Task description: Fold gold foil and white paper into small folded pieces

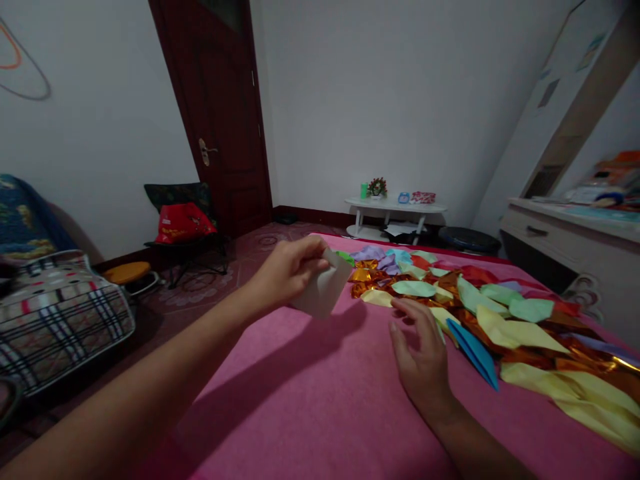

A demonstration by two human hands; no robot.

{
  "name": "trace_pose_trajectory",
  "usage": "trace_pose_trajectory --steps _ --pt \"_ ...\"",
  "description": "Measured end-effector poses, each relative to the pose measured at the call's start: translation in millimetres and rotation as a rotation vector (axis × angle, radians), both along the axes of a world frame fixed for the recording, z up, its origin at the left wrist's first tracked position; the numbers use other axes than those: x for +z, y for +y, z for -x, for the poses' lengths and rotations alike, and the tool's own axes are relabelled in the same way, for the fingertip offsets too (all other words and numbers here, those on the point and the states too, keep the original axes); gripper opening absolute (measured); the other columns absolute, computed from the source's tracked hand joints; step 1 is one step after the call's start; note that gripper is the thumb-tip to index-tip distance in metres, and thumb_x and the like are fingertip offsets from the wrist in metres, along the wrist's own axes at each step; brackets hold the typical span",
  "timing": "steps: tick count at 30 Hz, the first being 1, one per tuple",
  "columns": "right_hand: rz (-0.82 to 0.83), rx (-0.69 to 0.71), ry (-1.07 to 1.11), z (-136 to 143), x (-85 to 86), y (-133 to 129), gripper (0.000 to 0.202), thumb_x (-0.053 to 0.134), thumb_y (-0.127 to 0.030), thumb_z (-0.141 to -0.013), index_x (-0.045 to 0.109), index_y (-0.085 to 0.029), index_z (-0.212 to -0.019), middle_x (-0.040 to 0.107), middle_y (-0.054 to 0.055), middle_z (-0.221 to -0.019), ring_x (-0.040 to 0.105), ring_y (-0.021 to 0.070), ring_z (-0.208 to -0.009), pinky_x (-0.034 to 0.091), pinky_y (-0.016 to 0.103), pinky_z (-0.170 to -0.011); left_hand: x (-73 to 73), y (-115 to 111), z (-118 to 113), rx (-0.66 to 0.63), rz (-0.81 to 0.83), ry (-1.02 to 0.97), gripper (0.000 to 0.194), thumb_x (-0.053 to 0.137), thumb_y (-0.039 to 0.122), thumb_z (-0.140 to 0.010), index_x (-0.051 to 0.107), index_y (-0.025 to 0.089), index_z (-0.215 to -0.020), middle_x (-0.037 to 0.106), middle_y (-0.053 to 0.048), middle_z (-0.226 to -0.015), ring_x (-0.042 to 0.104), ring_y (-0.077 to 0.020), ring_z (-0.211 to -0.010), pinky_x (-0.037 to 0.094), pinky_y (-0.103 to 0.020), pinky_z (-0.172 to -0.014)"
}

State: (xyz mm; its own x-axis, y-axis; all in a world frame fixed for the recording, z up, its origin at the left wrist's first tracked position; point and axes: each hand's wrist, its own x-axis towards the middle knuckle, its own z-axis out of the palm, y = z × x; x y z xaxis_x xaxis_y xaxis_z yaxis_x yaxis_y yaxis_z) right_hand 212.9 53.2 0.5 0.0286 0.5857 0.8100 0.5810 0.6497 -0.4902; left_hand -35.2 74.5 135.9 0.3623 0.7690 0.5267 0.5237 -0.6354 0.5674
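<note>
My left hand (300,268) pinches a pale grey-white sheet of paper (325,291) between thumb and fingers, raised above the pink cloth (320,387). The sheet looks slightly bent; part of it is hidden behind the fingers. To the right, my right hand (423,353) is held palm inward with its fingers loosely curved and the thumb apart, nothing visible in it. Close beside it are a folded blue paper (474,353) and pale yellow paper (517,333). Many shaped papers spread beyond, among them a light green one (414,288) and shiny gold ones (365,272).
A low white table (395,205) with a small potted plant (377,187) stands against the far wall. On the left are a chair holding a red bag (184,223), a yellow-topped stool (127,272) and a plaid padded item (60,317). A drawer cabinet (575,233) is at right.
</note>
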Motion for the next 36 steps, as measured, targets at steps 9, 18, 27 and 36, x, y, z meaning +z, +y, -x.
trace_pose_trajectory --steps 9,18,27,36 --pt "-0.18 0.1 -0.102 -13 29.0 -19 0.067 0.062 -0.018 -0.085 0.032 -0.034 -0.143 0.042 0.009 -0.139 0.047 0.028 -0.124 0.048 0.046 -0.093 -26.1 7 -30 -0.626 0.946 -0.578 0.036 0.081 0.039 -0.064 0.059 0.015 -0.08 0.06 0.002 -0.067 0.054 -0.0067 -0.052 0.042 -0.017 -0.051" --pt "-0.252 0.49 -0.788 -29 16.9 -46 0.025 0.048 -0.016 -0.093 0.062 -0.022 -0.114 0.065 0.007 -0.124 0.051 0.0226 -0.124 0.047 0.039 -0.094 -111.6 39 -66 -0.476 0.734 -0.143 0.024 0.067 0.028 -0.077 0.065 0.013 -0.095 0.06 0.0 -0.07 0.051 -0.0084 -0.057 0.038 -0.019 -0.054" --pt "0.214 0.67 -0.597 -34 0.4 -54 0.039 0.053 -0.012 -0.077 0.065 -0.021 -0.113 0.07 0.008 -0.116 0.066 0.0206 -0.104 0.051 0.035 -0.09 -98.7 -27 -28 -0.554 0.217 0.27 0.051 0.047 -0.001 -0.068 0.065 0.019 -0.112 0.066 -0.008 -0.109 0.059 -0.0205 -0.102 0.045 -0.034 -0.093" --pt "0.867 0.403 -0.01 -11 9.1 -29 0.031 0.053 -0.038 -0.085 0.074 -0.015 -0.082 0.071 0.003 -0.072 0.064 0.0205 -0.07 0.049 0.029 -0.064 -103.8 -47 -27 -0.444 0.561 0.07 0.042 0.064 0.047 -0.078 0.068 0.019 -0.109 0.069 -0.008 -0.106 0.061 -0.0231 -0.093 0.045 -0.033 -0.086"
